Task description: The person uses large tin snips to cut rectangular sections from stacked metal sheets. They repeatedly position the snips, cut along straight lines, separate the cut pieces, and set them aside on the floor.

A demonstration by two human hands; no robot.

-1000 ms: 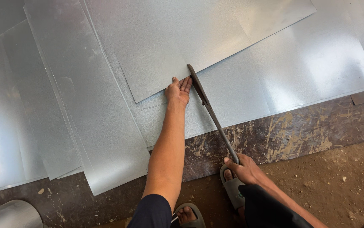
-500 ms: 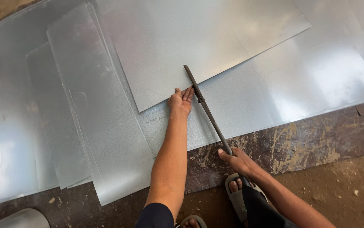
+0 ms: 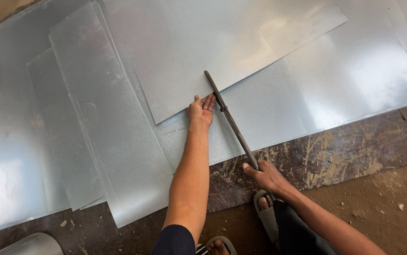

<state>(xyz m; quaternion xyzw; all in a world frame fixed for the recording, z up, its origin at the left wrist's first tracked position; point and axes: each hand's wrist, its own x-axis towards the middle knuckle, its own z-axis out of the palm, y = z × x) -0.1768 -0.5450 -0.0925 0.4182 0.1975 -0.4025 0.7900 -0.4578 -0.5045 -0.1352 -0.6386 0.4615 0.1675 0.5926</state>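
In the middle of the frame, the left hand [image 3: 201,109] lies flat with fingers spread on the top metal sheet [image 3: 213,47], while the right hand [image 3: 265,175], lower down, has its grip closed around the long shears [image 3: 230,122], which should cut slowly and straight.

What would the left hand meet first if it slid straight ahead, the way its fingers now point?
Probably nothing new: the left hand lies flat on the top metal sheet, whose bare surface continues ahead. The long shears run beside it, to its right.
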